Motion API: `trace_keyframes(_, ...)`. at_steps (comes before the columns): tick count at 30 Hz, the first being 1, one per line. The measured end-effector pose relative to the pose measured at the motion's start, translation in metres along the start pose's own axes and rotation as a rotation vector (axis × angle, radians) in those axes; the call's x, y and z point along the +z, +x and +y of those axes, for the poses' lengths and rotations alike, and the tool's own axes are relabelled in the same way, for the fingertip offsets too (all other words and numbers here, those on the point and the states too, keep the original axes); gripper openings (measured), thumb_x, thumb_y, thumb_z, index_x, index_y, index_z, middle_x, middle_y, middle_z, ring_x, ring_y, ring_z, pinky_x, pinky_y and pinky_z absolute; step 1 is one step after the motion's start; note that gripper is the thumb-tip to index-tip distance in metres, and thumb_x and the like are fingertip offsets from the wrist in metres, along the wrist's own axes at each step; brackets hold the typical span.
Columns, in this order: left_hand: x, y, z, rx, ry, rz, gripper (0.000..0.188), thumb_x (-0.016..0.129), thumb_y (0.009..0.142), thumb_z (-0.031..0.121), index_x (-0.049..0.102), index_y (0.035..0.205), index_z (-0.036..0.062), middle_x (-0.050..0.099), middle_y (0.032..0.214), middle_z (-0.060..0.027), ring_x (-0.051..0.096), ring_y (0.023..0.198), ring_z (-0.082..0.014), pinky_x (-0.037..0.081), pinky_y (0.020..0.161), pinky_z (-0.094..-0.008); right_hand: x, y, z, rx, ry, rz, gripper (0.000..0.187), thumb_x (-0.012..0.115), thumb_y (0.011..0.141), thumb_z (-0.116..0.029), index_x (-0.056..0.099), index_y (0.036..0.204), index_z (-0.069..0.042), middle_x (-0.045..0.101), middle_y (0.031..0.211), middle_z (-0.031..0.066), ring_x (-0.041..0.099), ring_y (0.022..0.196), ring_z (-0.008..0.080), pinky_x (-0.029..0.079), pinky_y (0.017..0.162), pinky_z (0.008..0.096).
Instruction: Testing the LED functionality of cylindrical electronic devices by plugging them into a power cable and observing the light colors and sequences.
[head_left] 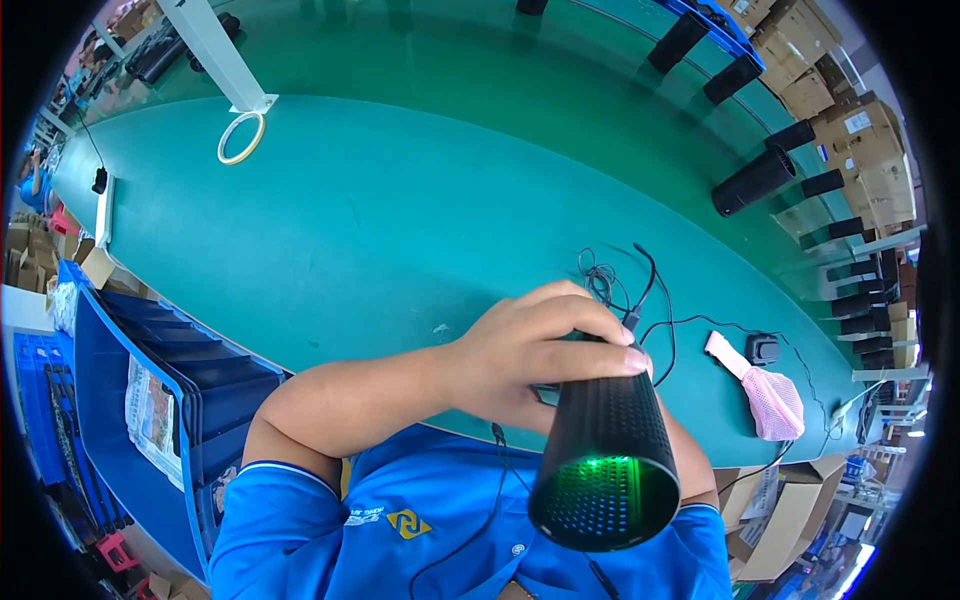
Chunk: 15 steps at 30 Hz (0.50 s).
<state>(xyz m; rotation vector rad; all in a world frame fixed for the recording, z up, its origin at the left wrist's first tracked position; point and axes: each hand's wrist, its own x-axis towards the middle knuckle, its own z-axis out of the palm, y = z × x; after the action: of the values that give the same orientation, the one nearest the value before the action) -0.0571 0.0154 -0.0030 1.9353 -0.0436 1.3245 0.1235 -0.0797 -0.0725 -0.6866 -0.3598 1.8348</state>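
Note:
My left hand [540,350] is wrapped round the far end of a black perforated cylinder [612,425]. The cylinder's open end tilts toward me, and green light glows on its inner wall. At its far end, by my fingertips, a black cable plug [632,318] meets the cylinder; whether it is fully seated is hidden. My right forearm [690,440] comes up behind the cylinder, which hides my right hand. Beyond my fingers, a thin black cable [600,280] lies in loops on the green table [350,230].
To the right lie a pink mesh pouch [773,403] and a small black device [762,348]. More black cylinders [754,180] stand along the far right. A tape ring [241,138] lies near a white post [215,55]. Blue bins [190,400] are at left, an open carton [785,520] at lower right.

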Motion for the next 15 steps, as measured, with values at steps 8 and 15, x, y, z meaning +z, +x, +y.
trace_keyframes(8,-0.001,0.001,0.001,-0.064,0.077,-0.015,0.065,0.079,0.055,0.013,0.06,0.117,0.0198,0.057,0.107,-0.0022,0.054,0.086,-0.0202,0.046,0.074,-0.0301,-0.011,0.002,-0.005,0.019,-0.174,0.162,0.016,0.057,0.081,-0.007,0.058,0.096,-0.001,0.062,0.081,0.0096,0.057,0.064,0.0117,0.044,0.053,0.02)
trace_keyframes(15,0.0,0.0,0.003,-0.03,0.102,-0.02,0.066,0.079,0.055,0.013,0.06,0.117,0.0197,0.057,0.107,-0.0013,0.054,0.085,-0.0194,0.046,0.073,-0.0297,0.007,0.007,-0.012,-0.001,-0.061,-0.083,0.02,0.061,0.081,-0.002,0.055,0.1,-0.002,0.059,0.08,0.0067,0.057,0.065,0.011,0.045,0.055,0.019)
